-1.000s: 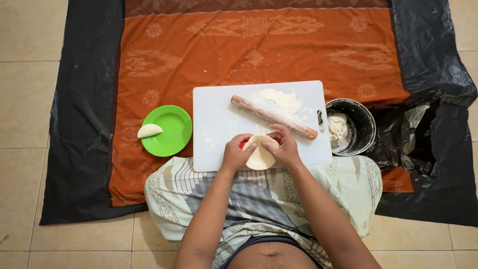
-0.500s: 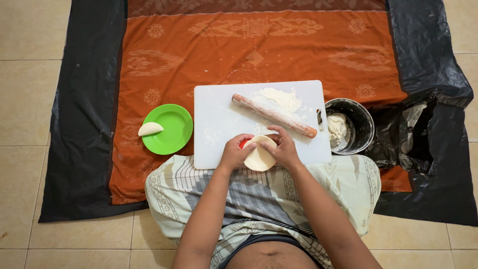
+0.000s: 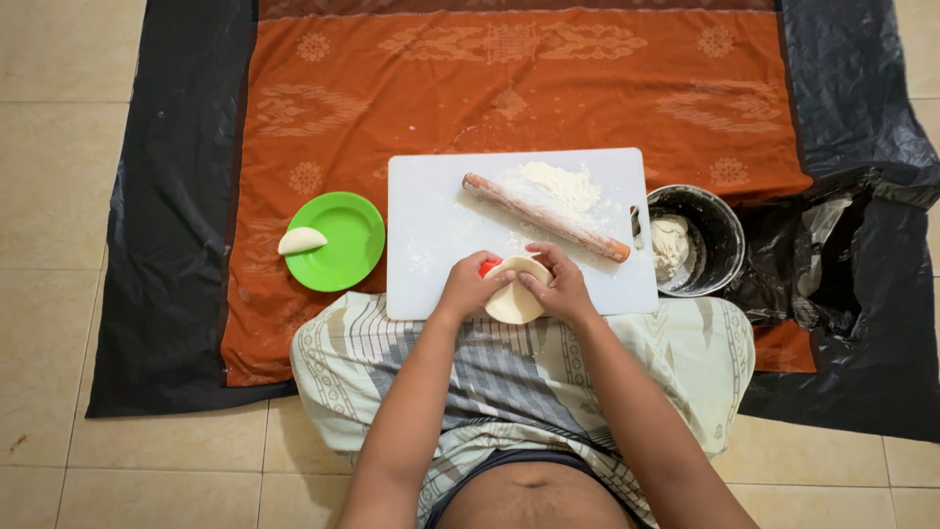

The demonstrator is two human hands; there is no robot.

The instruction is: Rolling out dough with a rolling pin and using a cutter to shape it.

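Both hands' fingers (image 3: 534,281) hide a red object (image 3: 489,266) under the dough round (image 3: 515,300).

One camera only, worn on the head, looking almost straight down over the person's own lap. The forearms enter from 6 o'clock and meet at the left hand (image 3: 470,287) and right hand (image 3: 560,287) just below centre. The board (image 3: 431,211) fills the middle and reads squarely, so the tilt is slight. The view is wide: plate (image 3: 343,245) at 9 o'clock, pot (image 3: 720,230) at 3 o'clock, cloth (image 3: 509,78) up to 12 o'clock, floor tiles at the edges. No second view overlaps it.
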